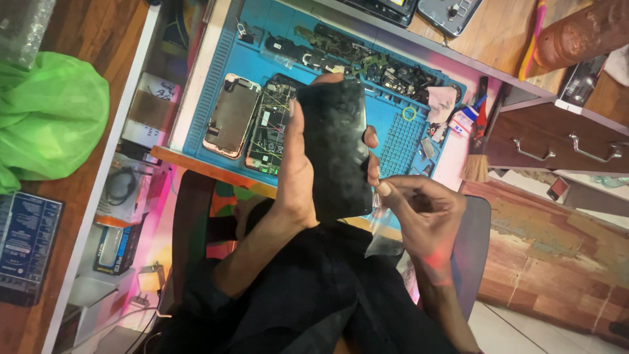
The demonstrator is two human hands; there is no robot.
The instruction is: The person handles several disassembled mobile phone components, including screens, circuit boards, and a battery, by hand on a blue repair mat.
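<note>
My left hand [298,174] grips a black phone screen panel [337,147] upright by its long edges, above the near edge of the blue work mat [393,141]. My right hand [422,213] sits at the panel's lower right corner, thumb and forefinger pinched on a thin clear plastic film [383,233] that hangs down from that corner. On the mat behind the panel lie an opened phone body [230,117] and a second phone frame with exposed internals [268,128].
Small phone parts and circuit pieces [367,65] line the far side of the mat. A brush [477,154] lies at the mat's right end. A green plastic bag [49,115] sits at left, drawers with metal handles [563,147] at right.
</note>
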